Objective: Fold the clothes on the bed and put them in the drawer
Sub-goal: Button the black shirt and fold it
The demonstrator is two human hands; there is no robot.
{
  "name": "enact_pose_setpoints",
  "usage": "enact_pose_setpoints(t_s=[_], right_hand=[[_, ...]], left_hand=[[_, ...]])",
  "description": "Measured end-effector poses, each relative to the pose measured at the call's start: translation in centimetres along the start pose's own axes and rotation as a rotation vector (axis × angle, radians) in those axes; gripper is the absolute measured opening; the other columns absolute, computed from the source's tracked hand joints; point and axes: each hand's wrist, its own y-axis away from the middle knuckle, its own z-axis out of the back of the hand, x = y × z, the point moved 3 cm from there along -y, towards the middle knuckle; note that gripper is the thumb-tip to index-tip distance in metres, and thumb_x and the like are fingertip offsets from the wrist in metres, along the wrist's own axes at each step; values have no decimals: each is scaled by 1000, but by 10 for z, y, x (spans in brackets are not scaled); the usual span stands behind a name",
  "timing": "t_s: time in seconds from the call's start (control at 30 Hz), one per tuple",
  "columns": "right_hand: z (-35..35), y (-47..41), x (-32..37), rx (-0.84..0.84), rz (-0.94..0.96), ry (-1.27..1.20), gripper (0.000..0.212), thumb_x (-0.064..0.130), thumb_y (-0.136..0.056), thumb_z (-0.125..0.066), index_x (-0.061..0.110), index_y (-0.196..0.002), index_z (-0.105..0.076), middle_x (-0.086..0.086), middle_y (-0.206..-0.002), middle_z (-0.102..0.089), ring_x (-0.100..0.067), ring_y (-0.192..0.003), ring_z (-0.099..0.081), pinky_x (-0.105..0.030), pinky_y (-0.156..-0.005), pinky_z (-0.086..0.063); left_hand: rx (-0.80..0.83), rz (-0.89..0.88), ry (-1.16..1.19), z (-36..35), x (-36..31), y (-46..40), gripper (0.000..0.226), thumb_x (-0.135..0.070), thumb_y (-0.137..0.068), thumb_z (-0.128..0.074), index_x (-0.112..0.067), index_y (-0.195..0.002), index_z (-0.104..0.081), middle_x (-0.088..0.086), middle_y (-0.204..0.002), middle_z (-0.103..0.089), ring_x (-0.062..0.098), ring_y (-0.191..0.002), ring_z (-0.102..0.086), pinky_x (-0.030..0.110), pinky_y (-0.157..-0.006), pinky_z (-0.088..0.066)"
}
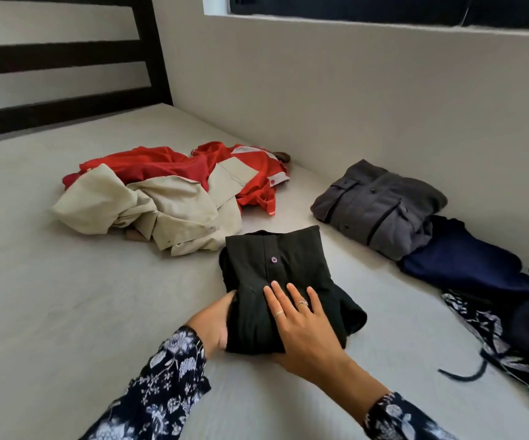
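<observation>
Now, with my right hand (301,325) laid flat, fingers spread, on the folded black shirt (282,281) on the bed (66,296) and my left hand (215,322) gripping its edge, I should lift it level so the folds hold.

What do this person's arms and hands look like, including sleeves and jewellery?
Both arms wear long dark navy sleeves printed with white flowers, ending at the wrists: the left sleeve and the right sleeve. The left hand is bare, with no jewellery visible. The right hand has two rings on neighbouring fingers, one with a raised setting and one slimmer band.
</observation>
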Motion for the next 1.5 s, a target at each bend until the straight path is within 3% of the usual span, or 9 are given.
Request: enact_pose_setpoints(t_s=[0.07,0.17,0.3,0.43,0.5,0.73,0.93,1.27,1.5], right_hand=[[9,8,4,9,-45,-38,112,54,-34,-85,8,-132,-56,-8,-127,-64,-28,-107,-67,-46,-86,-54],[45,10,0,-92,-19,-176,96,44,-63,-75,13,-146,-38,-5,-137,-57,-30,-110,-64,-38,-84,-53],[99,28,-11,-67,-127,-534,76,52,-76,-43,24,-146,-35,-7,-125,-63,-35,-107,-59,-38,-84,-49],[135,70,-31,-134,-343,-1009,29,36,-84,-58,18,-107,-60,-1,-99,-68,-20,-90,-63,-27,-71,-48],[140,96,-44,-129,-529,-1279,31,37,-80,-61,16,-102,-63,-2,-98,-70,-18,-90,-66,-31,-79,-53],[134,182,-45,-92,-958,-1988,24,32,-86,-63,16,-103,-69,-6,-93,-75,-22,-85,-69,-26,-64,-51],[115,229,-53,-75,-1128,-2238,34,30,-88,-62,7,-111,-68,-19,-97,-73,-31,-87,-71,-33,-64,-55],[176,186,-98,-402,-1100,-2395,34,20,-85,-67,2,-113,-63,-20,-98,-70,-29,-77,-65,-37,-52,-59],[266,77,-165,-925,-543,-2567,30,24,-91,-60,7,-114,-64,-13,-105,-71,-26,-96,-67,-39,-81,-57]], left_hand=[[0,17,1,-7,-13,9,41,-23,-95,-45,8,-97,-71,24,-96,-71,27,-81,-71,36,-69,-59],[-164,-77,-153,-10,-43,16,42,-30,-94,-47,0,-119,-64,23,-119,-64,32,-109,-63,43,-95,-50],[-244,-242,-480,-47,-84,73,22,-29,-96,-48,-11,-87,-59,11,-83,-60,20,-70,-58,28,-60,-49],[-233,-282,-832,-104,-112,117,34,-37,-97,-48,-17,-69,-51,-2,-53,-49,12,-52,-44,23,-49,-38],[-176,-306,-930,-142,-115,123,37,-42,-96,-49,-18,-68,-50,-7,-44,-42,7,-46,-36,18,-44,-32],[135,-472,-1029,-253,-84,116,32,-37,-101,-40,-13,-96,-62,2,-79,-70,13,-67,-60,20,-58,-45],[91,-564,-999,-265,-78,102,31,-33,-100,-44,-11,-96,-64,5,-89,-72,18,-79,-62,24,-66,-45],[-243,-516,-795,-162,-103,69,24,-25,-94,-50,-6,-103,-62,10,-103,-67,24,-84,-58,28,-69,-43],[-344,-650,-688,-119,-137,51,13,-12,-96,-47,-13,-84,-52,10,-77,-50,16,-60,-40,23,-54,-26]])
